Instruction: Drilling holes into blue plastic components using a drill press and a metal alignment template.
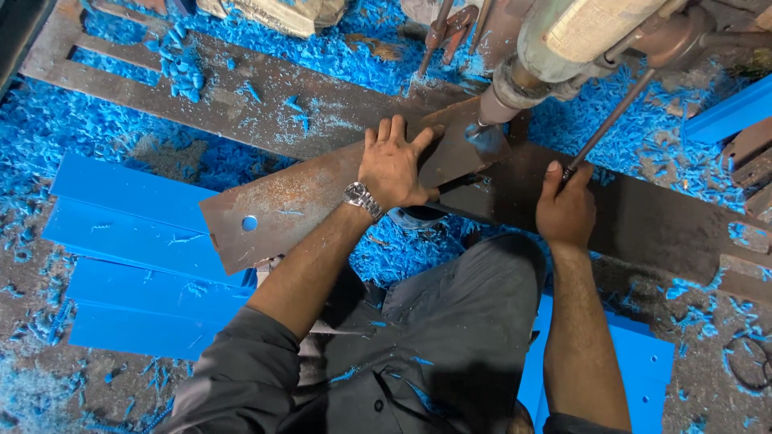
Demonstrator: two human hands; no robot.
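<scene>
My left hand (394, 165), with a metal wristwatch on the wrist, lies flat with fingers spread on a rusty metal plate (297, 205) that has a round hole near its left end. My right hand (565, 207) is closed around the end of a thin metal lever rod (609, 122) that rises to a drill press head (563, 48) at the top. The drill bit (485, 137) touches the plate just right of my left hand's fingers, with blue shavings around it.
Several blue flat panels (137, 241) lie stacked at the left, another blue panel (643, 370) at the lower right. Blue shavings (48, 120) cover the floor. A long rusty steel frame (257, 96) runs behind, and a dark steel bar (667, 225) extends right.
</scene>
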